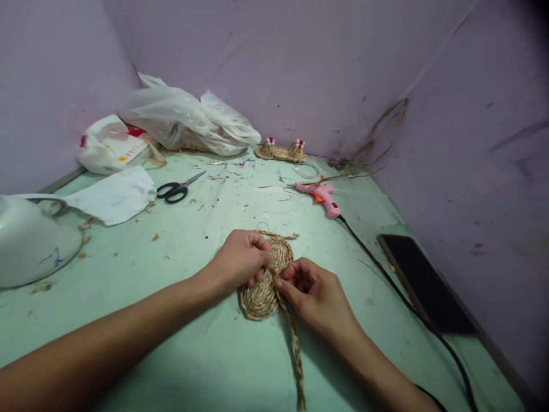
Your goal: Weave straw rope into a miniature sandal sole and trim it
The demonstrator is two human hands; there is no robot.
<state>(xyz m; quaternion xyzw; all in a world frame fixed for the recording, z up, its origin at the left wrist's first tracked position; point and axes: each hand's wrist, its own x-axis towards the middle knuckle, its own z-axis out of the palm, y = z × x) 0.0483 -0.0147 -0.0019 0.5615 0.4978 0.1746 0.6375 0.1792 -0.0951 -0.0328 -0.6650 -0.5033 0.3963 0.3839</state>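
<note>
A coiled straw piece (260,300), shaped like two joined ovals, lies on the green tabletop between my hands. My left hand (245,257) is closed at its left side near the narrow middle, fingertips pinched on the work. From the right, my right hand (315,289) pinches the braided straw cord (295,349) with thumb and forefinger where it meets the coil. That cord hangs down toward the near edge of the view. A short loose straw end (281,235) sticks out past the top of the coil. What my left fingertips hold is partly hidden.
A pink glue gun (322,197) lies beyond my right hand, its black cable running near a dark phone (422,283). Black-handled scissors (175,190), white paper (115,197), plastic bags (189,120), a decorated straw piece (281,153) and a white lampshade-like object (34,240) lie around.
</note>
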